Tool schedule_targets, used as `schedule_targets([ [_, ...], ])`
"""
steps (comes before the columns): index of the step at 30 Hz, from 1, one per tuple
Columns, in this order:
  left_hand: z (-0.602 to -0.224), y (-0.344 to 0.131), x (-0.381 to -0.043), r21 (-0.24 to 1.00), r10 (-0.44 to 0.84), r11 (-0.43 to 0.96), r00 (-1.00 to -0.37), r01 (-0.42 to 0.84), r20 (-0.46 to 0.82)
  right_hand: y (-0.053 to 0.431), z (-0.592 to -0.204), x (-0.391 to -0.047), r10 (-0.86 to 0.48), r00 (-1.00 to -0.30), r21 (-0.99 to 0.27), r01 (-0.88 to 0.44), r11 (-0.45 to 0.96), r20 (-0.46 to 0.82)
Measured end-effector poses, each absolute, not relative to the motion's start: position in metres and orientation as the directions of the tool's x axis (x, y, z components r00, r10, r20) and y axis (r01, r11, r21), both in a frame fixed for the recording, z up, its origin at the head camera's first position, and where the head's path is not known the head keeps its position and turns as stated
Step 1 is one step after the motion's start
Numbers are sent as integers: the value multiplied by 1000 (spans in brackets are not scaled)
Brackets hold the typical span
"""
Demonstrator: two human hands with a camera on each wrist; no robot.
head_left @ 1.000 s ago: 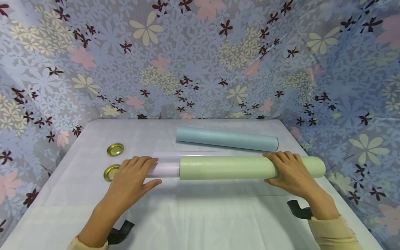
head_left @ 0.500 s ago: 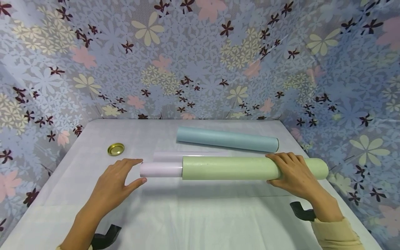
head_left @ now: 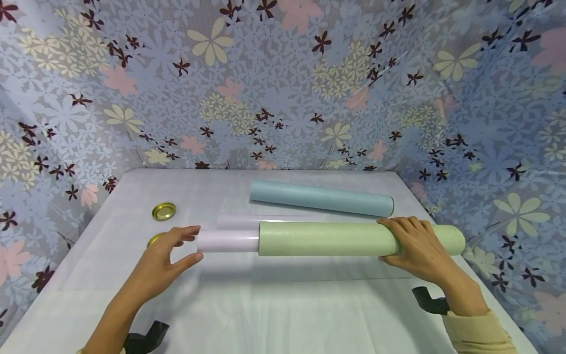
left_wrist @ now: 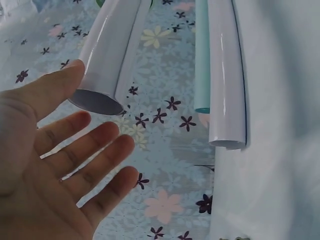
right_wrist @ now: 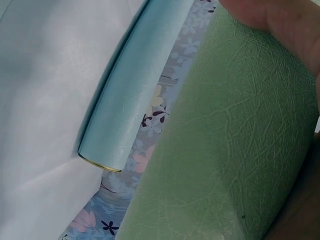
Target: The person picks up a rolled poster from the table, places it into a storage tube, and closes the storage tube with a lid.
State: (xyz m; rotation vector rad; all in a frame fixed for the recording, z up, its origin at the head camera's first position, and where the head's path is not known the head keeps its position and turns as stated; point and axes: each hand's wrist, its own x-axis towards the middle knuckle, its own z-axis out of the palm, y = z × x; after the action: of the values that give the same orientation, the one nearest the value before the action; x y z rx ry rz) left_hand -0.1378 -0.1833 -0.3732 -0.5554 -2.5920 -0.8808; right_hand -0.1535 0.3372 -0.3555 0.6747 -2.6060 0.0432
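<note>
A pale green tube (head_left: 327,239) with a leathery surface is held above the table, and my right hand (head_left: 413,246) grips it near its right end. From the tube's left opening sticks out a rolled lilac sheet (head_left: 227,241). My left hand (head_left: 155,265) is beside that roll's free end, thumb and fingers spread apart. In the left wrist view the roll's open end (left_wrist: 97,102) is close to the thumb; I cannot tell whether they touch. The right wrist view shows the green tube (right_wrist: 220,135) up close under the right hand's fingers.
Behind lies a light blue tube (head_left: 320,197) with a metal rim at its right end. Another lilac roll (left_wrist: 227,75) rests in front of it. Two gold round lids (head_left: 163,211) sit at the left, one partly hidden by my left hand. A floral cloth (head_left: 283,98) hangs behind.
My left hand has let go of the lilac roll and moved left to its end. The right hand has shifted slightly right with the green tube.
</note>
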Motion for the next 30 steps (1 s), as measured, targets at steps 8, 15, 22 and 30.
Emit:
schedule_targets([
  [8,-376,-186,-140,628,266,611,-872,482,411,339,-356,-153,-455,-781,75,-471,879,429],
  [15,-379,-186,-142,714,264,504,-873,487,409,338,-354,-153,-455,-781,73,-472,878,428],
  [22,-384,-181,-144,758,249,448,-881,474,403,337,-354,-153,-459,-776,68,-480,875,432],
  [30,-385,-170,-146,784,258,424,-890,454,376,335,-354,-153,-459,-777,67,-480,875,430],
])
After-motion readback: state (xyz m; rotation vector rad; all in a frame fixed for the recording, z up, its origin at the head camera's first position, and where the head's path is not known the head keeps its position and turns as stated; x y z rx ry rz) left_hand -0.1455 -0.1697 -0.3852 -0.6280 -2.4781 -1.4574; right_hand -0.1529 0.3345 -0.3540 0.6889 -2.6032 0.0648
